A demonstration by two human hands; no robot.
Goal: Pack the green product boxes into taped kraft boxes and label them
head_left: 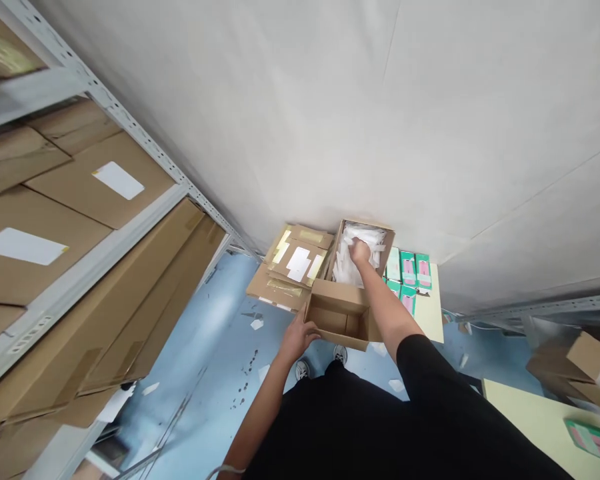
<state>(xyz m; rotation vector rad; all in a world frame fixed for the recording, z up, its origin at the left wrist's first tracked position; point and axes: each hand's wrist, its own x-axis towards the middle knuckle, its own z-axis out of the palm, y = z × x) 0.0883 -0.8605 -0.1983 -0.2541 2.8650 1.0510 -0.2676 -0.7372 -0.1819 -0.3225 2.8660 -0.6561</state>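
My left hand (297, 337) grips the left side of a small open cardboard box (330, 322), whose visible inside is bare brown. Beyond it stands a larger cardboard box (389, 241) filled with thin white plastic packing (350, 270). My right hand (360, 252) reaches down into that larger box, its fingers closed on the white packing. The fingertips are partly hidden in the white material.
Flattened cardboard (280, 283) is stacked left of the boxes. On the right, green and pink packets (409, 270) lie on a pale yellow board (435, 313). A metal shelf (150, 150) with large cartons rises at left. Paper scraps (257, 325) litter the blue floor.
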